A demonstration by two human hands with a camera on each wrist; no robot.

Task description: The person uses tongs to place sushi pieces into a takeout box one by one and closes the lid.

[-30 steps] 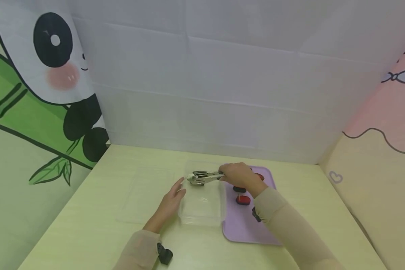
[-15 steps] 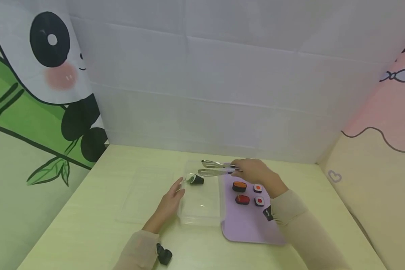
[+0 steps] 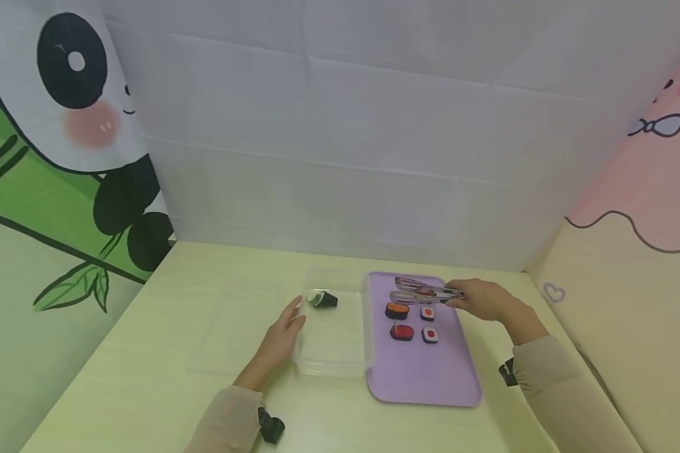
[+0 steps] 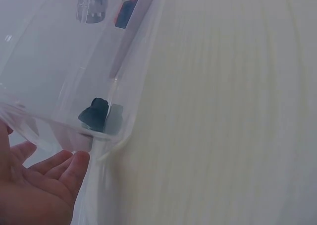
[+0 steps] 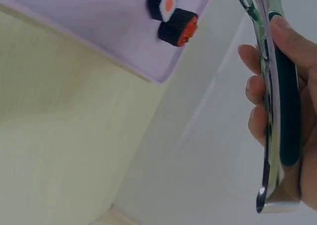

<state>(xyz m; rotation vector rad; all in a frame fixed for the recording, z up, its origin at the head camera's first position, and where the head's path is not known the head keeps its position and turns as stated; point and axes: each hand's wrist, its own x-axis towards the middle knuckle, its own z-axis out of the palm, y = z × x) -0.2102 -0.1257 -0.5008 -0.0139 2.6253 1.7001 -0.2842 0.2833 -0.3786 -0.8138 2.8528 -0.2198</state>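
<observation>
"So, what are my hands doing?"

"Your right hand (image 3: 484, 302), right of centre in the head view, grips the tongs (image 5: 290, 101), thumb along one handle and fingers curled on the other. Your left hand (image 3: 277, 340), lower centre, has its fingers extended and a little apart, tips at the left wall of the clear box (image 3: 334, 343). How hard they press, you can't tell from these views."

"Why hold the tongs so far back?"

"Probably so the slotted ends reach over the purple tray (image 3: 425, 380) while your fingers are clear of the sushi. The tips are parted above the tray's upper part, with a reddish piece partly hidden behind them; whether they touch it can't be told."

"And the other pieces?"

"Below the tips sit the orange-topped piece (image 3: 397, 311), the red-topped piece (image 3: 402, 333) and two white-faced rolls, in two neat columns, likely spaced so your tongs can get around each. One dark roll (image 3: 324, 299) lies in the box's upper left."

"Why the left hand there?"

"Most likely you're steadying a light box. It sits right beside the tray, perhaps to keep your reach between them short."
</observation>
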